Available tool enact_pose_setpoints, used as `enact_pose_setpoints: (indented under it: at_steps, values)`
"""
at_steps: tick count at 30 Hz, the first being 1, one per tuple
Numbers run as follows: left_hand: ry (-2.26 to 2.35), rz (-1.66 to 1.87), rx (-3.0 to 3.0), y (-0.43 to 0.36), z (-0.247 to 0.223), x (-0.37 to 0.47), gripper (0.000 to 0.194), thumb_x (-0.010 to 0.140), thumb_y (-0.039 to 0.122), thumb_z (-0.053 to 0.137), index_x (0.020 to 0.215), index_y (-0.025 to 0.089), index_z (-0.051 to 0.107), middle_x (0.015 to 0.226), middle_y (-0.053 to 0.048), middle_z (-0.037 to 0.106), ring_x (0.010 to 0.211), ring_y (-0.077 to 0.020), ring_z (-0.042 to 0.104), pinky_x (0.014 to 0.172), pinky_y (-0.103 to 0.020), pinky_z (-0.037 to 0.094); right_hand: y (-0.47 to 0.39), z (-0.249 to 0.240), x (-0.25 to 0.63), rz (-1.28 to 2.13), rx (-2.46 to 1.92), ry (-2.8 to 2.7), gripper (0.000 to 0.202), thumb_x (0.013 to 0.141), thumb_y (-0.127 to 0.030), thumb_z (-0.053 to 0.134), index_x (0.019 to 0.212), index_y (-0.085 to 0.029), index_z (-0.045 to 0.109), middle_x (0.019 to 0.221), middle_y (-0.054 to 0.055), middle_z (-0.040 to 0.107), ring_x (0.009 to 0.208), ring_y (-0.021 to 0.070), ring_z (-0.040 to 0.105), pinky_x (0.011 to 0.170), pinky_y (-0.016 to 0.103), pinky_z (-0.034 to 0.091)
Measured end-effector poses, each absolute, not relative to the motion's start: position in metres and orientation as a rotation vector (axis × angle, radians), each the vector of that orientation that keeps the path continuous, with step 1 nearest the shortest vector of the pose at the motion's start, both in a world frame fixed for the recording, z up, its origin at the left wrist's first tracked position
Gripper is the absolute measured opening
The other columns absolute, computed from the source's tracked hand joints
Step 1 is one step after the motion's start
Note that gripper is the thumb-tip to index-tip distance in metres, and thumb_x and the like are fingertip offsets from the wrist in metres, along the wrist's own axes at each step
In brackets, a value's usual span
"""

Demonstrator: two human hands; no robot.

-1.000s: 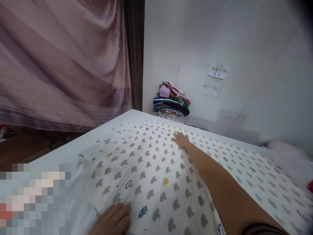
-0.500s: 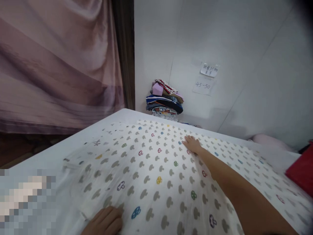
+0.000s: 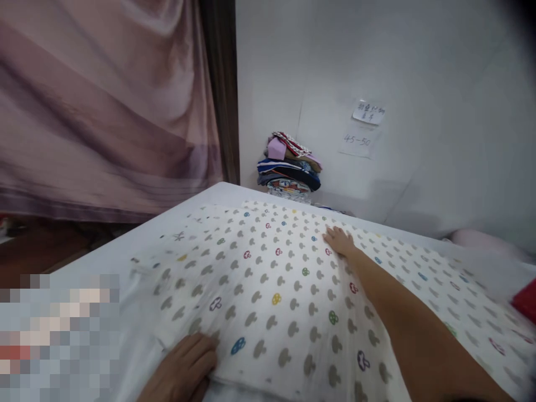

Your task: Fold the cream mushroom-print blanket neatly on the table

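Note:
A white cloth (image 3: 288, 290) printed with grey mushrooms and a few coloured ones lies spread over a white table. My left hand (image 3: 186, 365) is at its near left edge, fingers curled together over the cloth's border; the thumb is hidden. Farther out, my right hand (image 3: 340, 242) lies palm down on the cloth with its fingers spread. Between my hands the cloth is fairly smooth, with soft folds near the left hand. More of the same print runs on beneath and beyond my right forearm.
A stack of folded fabrics (image 3: 288, 167) stands by the wall at the table's far edge. Two paper notes (image 3: 359, 142) are stuck on the wall. A pinkish curtain (image 3: 104, 111) hangs at left. Something red (image 3: 526, 301) lies at the right edge. The lower left corner is pixelated.
The view has shifted slightly, so everything sits a little to the right and higher. The cloth's near edge now shows beside my left hand. My right hand stays flat on the cloth.

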State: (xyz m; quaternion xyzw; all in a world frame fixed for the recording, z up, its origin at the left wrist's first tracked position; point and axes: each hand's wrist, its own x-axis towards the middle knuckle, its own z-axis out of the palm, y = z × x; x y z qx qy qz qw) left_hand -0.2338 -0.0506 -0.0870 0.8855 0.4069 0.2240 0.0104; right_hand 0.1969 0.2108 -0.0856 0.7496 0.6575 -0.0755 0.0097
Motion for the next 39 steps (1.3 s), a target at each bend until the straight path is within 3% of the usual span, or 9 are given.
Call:
enact_pose_setpoints:
  at_steps: [4, 7, 12, 18, 21, 24, 29, 35, 39]
  values:
    - [1.342, 0.569, 2.604, -0.057, -0.078, -0.225, 0.019, 0.076, 0.007, 0.04, 0.075, 0.024, 0.049, 0.082, 0.001, 0.061, 0.078, -0.0176, 0.055, 0.072, -0.033, 0.046, 0.181, -0.085, 0.169, -0.144, 2.153, 2.283, 0.061, 0.094, -0.053, 0.018, 0.147, -0.023, 0.024, 0.156, 0.007, 0.011, 0.142, 0.0271, 0.006, 0.11, 0.054, 0.012]
    - [1.359, 0.566, 2.581, -0.059, -0.076, -0.222, 0.019, 0.073, 0.002, 0.04, 0.071, 0.02, 0.046, 0.081, -0.001, 0.059, 0.079, -0.0173, 0.051, 0.072, -0.032, 0.042, 0.151, -0.094, 0.148, -0.226, 1.799, 2.55, 0.064, 0.092, -0.06, 0.016, 0.147, -0.029, 0.024, 0.155, 0.001, 0.011, 0.142, 0.0252, 0.007, 0.112, 0.051, 0.01]
    - [1.346, 0.553, 2.645, -0.062, -0.076, -0.221, 0.016, 0.074, 0.003, 0.043, 0.072, 0.018, 0.045, 0.083, -0.003, 0.057, 0.081, -0.0171, 0.047, 0.078, -0.033, 0.039, 0.11, -0.097, 0.117, -0.183, 1.826, 2.525, 0.064, 0.093, -0.058, 0.017, 0.147, -0.025, 0.027, 0.155, 0.005, 0.013, 0.142, 0.0267, 0.007, 0.112, 0.053, 0.01]
    - [1.325, 0.494, 2.714, -0.063, -0.074, -0.222, 0.014, 0.073, 0.004, 0.045, 0.071, 0.018, 0.046, 0.084, -0.004, 0.055, 0.08, -0.017, 0.046, 0.076, -0.031, 0.039, 0.053, -0.093, 0.075, -0.276, 1.3, 2.818, 0.063, 0.092, -0.062, 0.019, 0.146, -0.031, 0.028, 0.155, 0.0, 0.013, 0.142, 0.0232, 0.009, 0.113, 0.05, 0.01]
    - [1.319, 0.468, 2.729, -0.063, -0.072, -0.222, 0.014, 0.072, 0.005, 0.047, 0.072, 0.019, 0.048, 0.086, -0.004, 0.057, 0.083, -0.0179, 0.048, 0.078, -0.032, 0.039, 0.033, -0.09, 0.062, -0.238, 1.427, 2.782, 0.065, 0.092, -0.062, 0.02, 0.146, -0.027, 0.03, 0.154, 0.004, 0.015, 0.142, 0.0256, 0.009, 0.113, 0.053, 0.01]
    - [1.321, 0.444, 2.714, -0.065, -0.07, -0.221, 0.014, 0.07, 0.005, 0.048, 0.074, 0.019, 0.052, 0.088, -0.005, 0.059, 0.085, -0.0189, 0.05, 0.078, -0.032, 0.04, 0.012, -0.09, 0.049, -0.269, 1.256, 2.897, 0.062, 0.093, -0.06, 0.023, 0.146, -0.029, 0.026, 0.154, 0.002, 0.014, 0.142, 0.0245, 0.009, 0.113, 0.051, 0.01]
    - [1.242, 0.647, 2.559, -0.068, -0.067, -0.236, 0.032, 0.068, 0.005, 0.049, 0.092, 0.021, 0.061, 0.096, -0.003, 0.064, 0.092, -0.0175, 0.056, 0.085, -0.031, 0.043, -0.018, -0.092, 0.032, -0.367, 1.102, 2.943, 0.062, 0.093, -0.059, 0.024, 0.145, -0.027, 0.029, 0.154, 0.003, 0.014, 0.142, 0.0236, 0.01, 0.113, 0.051, 0.01]
    - [2.21, 0.967, 1.595, -0.037, -0.055, -0.29, 0.021, 0.081, 0.024, 0.049, 0.096, 0.021, 0.064, 0.096, -0.003, 0.067, 0.084, -0.0156, 0.06, 0.075, -0.026, 0.044, -0.043, -0.082, 0.012, -0.473, 1.065, 2.981, 0.059, 0.094, -0.056, 0.027, 0.145, -0.027, 0.032, 0.153, 0.004, 0.018, 0.142, 0.0232, 0.011, 0.114, 0.05, 0.008]
    - [2.36, 0.895, 1.392, -0.005, -0.056, -0.308, 0.024, 0.08, 0.038, 0.055, 0.09, 0.019, 0.065, 0.094, -0.006, 0.069, 0.086, -0.0191, 0.061, 0.071, -0.027, 0.042, -0.059, -0.082, 0.001, -0.555, 0.967, 2.977, 0.06, 0.092, -0.055, 0.033, 0.146, -0.028, 0.028, 0.153, 0.003, 0.019, 0.142, 0.0237, 0.012, 0.114, 0.05, 0.007]
